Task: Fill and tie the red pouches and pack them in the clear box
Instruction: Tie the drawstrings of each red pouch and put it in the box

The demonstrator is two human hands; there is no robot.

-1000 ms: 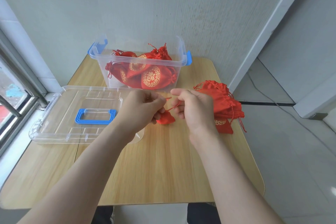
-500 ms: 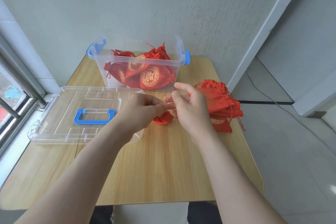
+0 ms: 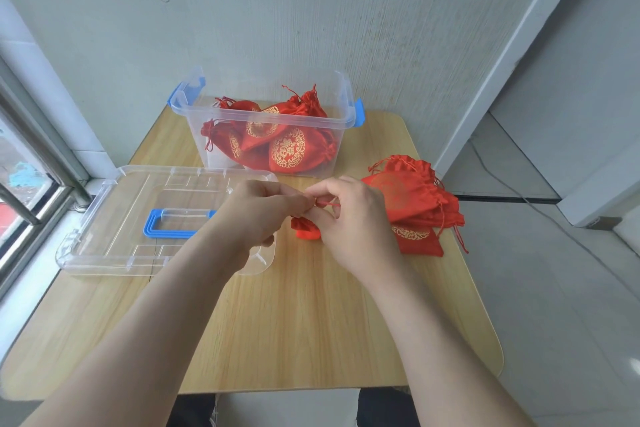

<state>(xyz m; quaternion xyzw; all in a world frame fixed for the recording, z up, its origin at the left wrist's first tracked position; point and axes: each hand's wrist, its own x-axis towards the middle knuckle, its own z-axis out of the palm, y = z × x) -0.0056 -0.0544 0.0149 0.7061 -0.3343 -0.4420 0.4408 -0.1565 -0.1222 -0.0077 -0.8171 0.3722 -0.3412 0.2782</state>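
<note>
A small red pouch (image 3: 305, 229) hangs between my hands just above the table's middle, mostly hidden by my fingers. My left hand (image 3: 258, 215) pinches its red drawstring at the pouch's neck. My right hand (image 3: 349, 215) pinches the other end of the drawstring (image 3: 327, 204), fingertips nearly meeting the left's. The clear box (image 3: 341, 123) with blue latches stands at the back of the table and holds several tied red pouches (image 3: 287, 149) with gold emblems. A heap of flat red pouches (image 3: 414, 199) lies to the right of my right hand.
The box's clear lid (image 3: 114, 222) with a blue handle lies flat on the left, partly over the table edge by a window sill. The wooden table (image 3: 304, 329) ends close to the pouch heap on the right. A wall stands right behind the box.
My hands have drawn closer together over the pouch's neck. The right hand's fingers, spread half a second ago, have curled in to pinch the drawstring.
</note>
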